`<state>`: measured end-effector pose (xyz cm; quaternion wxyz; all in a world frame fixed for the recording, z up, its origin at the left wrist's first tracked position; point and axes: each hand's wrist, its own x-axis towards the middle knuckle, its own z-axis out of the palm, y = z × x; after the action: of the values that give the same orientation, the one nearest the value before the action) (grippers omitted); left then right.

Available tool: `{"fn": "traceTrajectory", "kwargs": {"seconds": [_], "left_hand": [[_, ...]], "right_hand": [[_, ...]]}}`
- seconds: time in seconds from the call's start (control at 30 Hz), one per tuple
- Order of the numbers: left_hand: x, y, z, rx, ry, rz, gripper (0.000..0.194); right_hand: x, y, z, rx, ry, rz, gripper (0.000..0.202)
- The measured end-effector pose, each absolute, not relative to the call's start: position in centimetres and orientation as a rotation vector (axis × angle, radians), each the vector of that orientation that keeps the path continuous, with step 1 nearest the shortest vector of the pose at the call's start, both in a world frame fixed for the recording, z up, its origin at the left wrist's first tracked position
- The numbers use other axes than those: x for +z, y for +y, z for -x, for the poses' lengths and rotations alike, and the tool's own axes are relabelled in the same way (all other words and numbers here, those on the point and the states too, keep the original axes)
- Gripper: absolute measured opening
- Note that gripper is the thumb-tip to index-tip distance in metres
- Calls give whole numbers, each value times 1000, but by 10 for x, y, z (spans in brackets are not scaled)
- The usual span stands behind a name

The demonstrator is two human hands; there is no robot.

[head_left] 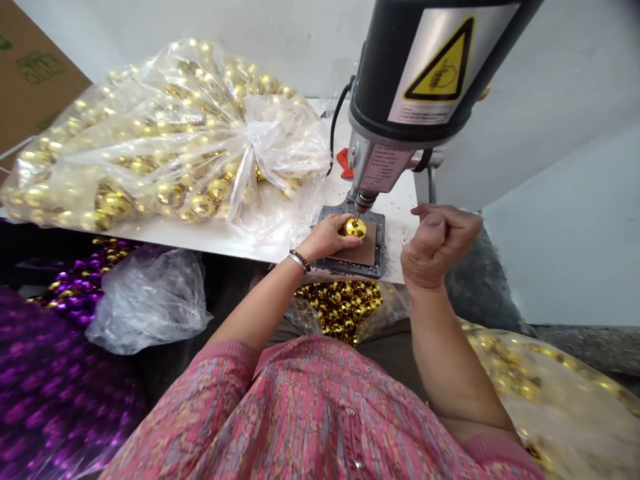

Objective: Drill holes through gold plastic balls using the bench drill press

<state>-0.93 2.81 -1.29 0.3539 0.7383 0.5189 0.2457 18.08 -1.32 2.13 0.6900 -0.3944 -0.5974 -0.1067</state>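
A shiny gold faceted ball (pixel 356 229) sits between the thumb and fingers of my left hand (pixel 333 238). It rests on a brown board (pixel 363 252) on the drill press base (pixel 381 233). The drill bit and chuck (pixel 366 202) are right over the ball; the bit's tip meets its top, and I cannot tell how deep it goes. My right hand (pixel 440 243) is closed at the lower end of the drill press lever (pixel 432 185), whose grip is hidden by the fingers. The dark motor housing (pixel 370 87) with a yellow warning label looms above.
A large clear bag of gold balls (pixel 170 147) covers the table's left part. Dark shavings dot the white table (pixel 400 200), and a red object (pixel 345 163) lies behind the press. More gold balls (pixel 345 307) fill a bag at my lap. Purple balls (pixel 55 380) are at left.
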Motion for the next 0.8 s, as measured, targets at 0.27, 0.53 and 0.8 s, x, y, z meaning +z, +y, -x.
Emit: {"fn": "traceTrajectory", "kwargs": {"seconds": [0.27,0.53,0.8], "left_hand": [[8,-2,15,639,1390,-1781,35],[11,-41,56,420,1097,-1822,67],[6,73,120,844,2044,-1501,34]], "right_hand": [[124,12,-190,160,-1254,955,30],[129,18,-190,224,-1248,857,53],[137,4,-180,266,-1153,1036,28]]}}
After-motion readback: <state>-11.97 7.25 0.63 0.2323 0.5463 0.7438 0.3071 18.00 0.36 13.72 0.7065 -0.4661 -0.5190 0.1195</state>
